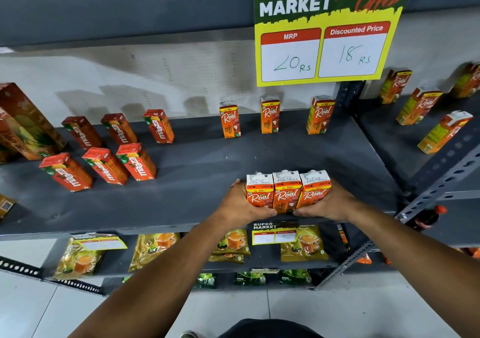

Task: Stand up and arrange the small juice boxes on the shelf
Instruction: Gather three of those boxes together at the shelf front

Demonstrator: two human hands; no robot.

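Three small orange Real juice boxes (287, 191) stand side by side, pressed together, at the front edge of the dark grey shelf (197, 171). My left hand (240, 204) grips the left box and my right hand (328, 205) grips the right box, squeezing the row between them. Three more Real boxes stand upright and spaced apart along the back of the same shelf: one (230, 120), one (270, 115) and one (320, 115).
Several red Maaza boxes (109, 153) stand in two rows on the shelf's left, beside a tall carton (24, 122). A yellow price sign (324, 31) hangs above. More Real boxes (420, 106) fill the right bay. Tea packets (155, 249) lie on the shelf below.
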